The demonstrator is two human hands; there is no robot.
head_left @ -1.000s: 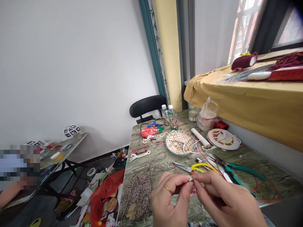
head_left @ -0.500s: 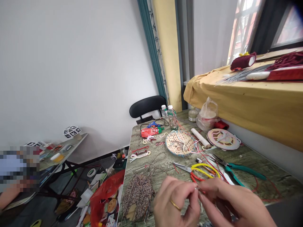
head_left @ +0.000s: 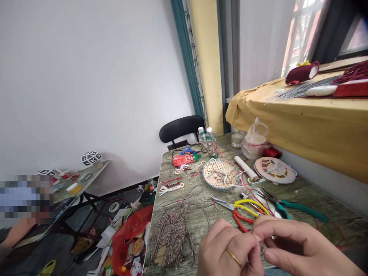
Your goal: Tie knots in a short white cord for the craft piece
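We see both hands low at the near edge of the table (head_left: 313,189), with their fingertips brought together. The left hand (head_left: 230,251), a gold ring (head_left: 233,257) on one finger, and the right hand (head_left: 301,249) both pinch a small piece (head_left: 261,246) between thumb and forefinger. It looks like a thin pale loop, but we cannot tell what it is made of. The piece is held just above the table, right between the two hands, near the red handles (head_left: 243,221) and the yellow scissors (head_left: 240,204). Green pliers (head_left: 300,207) lie to the right of the scissors, a little beyond the right hand. A bundle of twine (head_left: 169,234) lies left of the left hand. Farther back we see a woven basket (head_left: 220,175), a white roll (head_left: 245,168) just beside it and a round disc (head_left: 274,170) to its right. At the far end stand two bottles (head_left: 211,141), a bag (head_left: 254,138) and a red pack (head_left: 185,159), with a black chair (head_left: 179,128) behind them.
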